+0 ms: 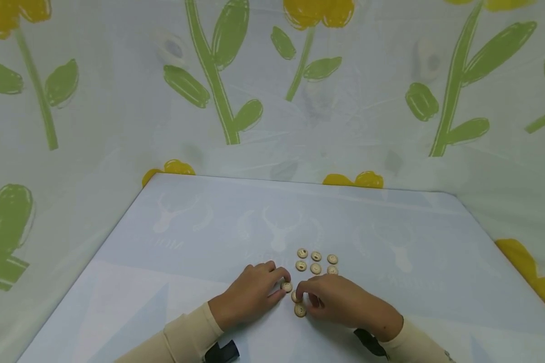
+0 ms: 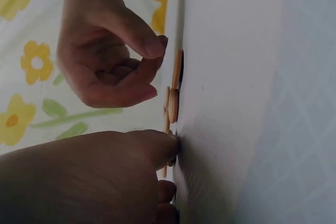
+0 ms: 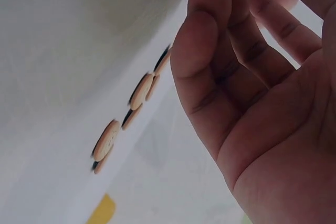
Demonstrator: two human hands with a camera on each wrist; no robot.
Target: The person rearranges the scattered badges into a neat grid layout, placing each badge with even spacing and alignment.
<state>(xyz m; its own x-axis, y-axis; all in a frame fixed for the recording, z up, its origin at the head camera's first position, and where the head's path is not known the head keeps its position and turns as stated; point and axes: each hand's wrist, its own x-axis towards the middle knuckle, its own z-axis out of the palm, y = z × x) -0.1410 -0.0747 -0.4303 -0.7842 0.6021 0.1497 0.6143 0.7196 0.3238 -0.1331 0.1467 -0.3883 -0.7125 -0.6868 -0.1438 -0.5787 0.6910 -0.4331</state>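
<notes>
My left hand (image 1: 251,295) rests low over the table, thumb and index finger bracketing and pinching a round wooden button (image 1: 286,287). Opposite it, my right hand (image 1: 340,301) has its fingers bent, and its index finger and thumb pinch the edge of a second wooden button (image 1: 294,296), partly covered by the fingertip. Just below lies a third button (image 1: 300,309), flat on the table. The left wrist view shows the right hand (image 2: 113,56) raised slightly, thumb against index finger. In the right wrist view the fingertips of the right hand (image 3: 252,66) run to the top edge, so their grip is mostly hidden.
Behind the hands, several wooden buttons lie in two rows, among them a back-row button (image 1: 316,256) and a front-row button (image 1: 315,268). The right hand partly covers the nearest one at right. A pale patterned table (image 1: 200,222) meets a flower-printed curtain (image 1: 118,101).
</notes>
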